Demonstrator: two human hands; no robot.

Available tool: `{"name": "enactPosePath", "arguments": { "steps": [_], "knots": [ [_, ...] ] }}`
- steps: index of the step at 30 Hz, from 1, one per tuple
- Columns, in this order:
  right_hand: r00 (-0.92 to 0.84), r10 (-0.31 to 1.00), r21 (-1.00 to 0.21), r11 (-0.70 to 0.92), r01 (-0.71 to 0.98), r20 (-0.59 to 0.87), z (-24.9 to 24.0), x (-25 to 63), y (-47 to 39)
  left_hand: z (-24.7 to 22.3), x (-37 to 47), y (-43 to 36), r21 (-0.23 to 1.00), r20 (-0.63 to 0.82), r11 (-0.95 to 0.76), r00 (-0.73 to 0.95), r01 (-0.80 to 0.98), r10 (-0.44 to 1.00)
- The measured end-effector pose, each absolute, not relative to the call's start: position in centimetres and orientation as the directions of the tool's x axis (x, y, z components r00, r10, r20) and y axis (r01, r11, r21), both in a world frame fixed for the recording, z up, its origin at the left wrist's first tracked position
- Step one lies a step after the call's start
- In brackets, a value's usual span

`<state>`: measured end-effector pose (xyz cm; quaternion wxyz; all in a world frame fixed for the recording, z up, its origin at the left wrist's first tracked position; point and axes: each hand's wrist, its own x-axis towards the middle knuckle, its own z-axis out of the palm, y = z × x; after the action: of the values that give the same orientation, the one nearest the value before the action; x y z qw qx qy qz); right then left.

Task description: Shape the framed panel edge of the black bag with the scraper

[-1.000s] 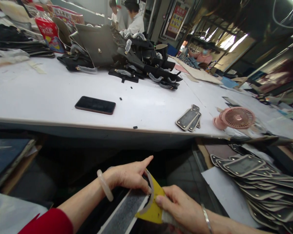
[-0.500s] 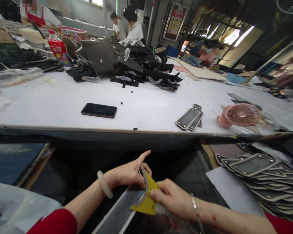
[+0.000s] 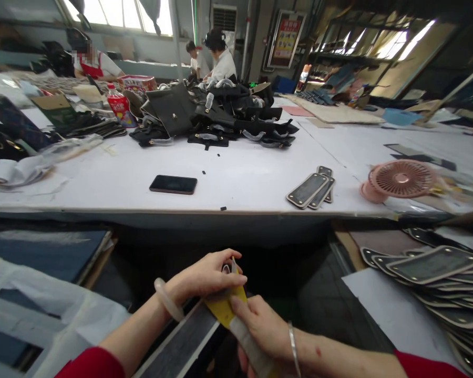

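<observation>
My right hand (image 3: 265,324) grips a yellow scraper-like tool (image 3: 220,311) with a flat blade and a pale wrapped handle. The blade lies across the upper end of a long dark grey strip (image 3: 183,341) with whitish edges. My left hand (image 3: 205,275) is closed around that upper end, thumb and fingers bent beside the blade. Part of the strip's end is hidden under the fingers and the blade. The strip slants down toward my lap, and its lower end runs out of view.
Ahead stands a white table (image 3: 114,194) with a phone (image 3: 173,184), riveted dark panels (image 3: 307,190), a pink fan (image 3: 402,179) and piled black bag pieces (image 3: 220,113). More panels (image 3: 437,265) are stacked at right. A translucent sheet (image 3: 63,310) lies at left. People sit beyond the table.
The scraper has turned and moved up toward my left fingers, its blade now lying flatter over the strip's end. My left fingers have curled in. The camera view has shifted a little.
</observation>
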<state>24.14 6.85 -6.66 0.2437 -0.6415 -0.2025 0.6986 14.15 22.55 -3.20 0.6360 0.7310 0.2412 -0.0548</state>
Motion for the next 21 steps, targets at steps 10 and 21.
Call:
{"name": "enactPosePath", "arguments": {
  "steps": [10,21],
  "knots": [
    [-0.097,0.709,-0.703,-0.705,-0.093,-0.699,-8.6,22.1,4.9,-2.8,15.2,20.7,0.869,-0.418,-0.101,0.829,0.484,0.371],
    [0.412,0.755,-0.860,-0.456,-0.229,-0.510,-6.2,26.7,4.3,-3.3,10.7,21.0,0.902,-0.430,0.135,0.818,0.411,0.382]
  ]
}}
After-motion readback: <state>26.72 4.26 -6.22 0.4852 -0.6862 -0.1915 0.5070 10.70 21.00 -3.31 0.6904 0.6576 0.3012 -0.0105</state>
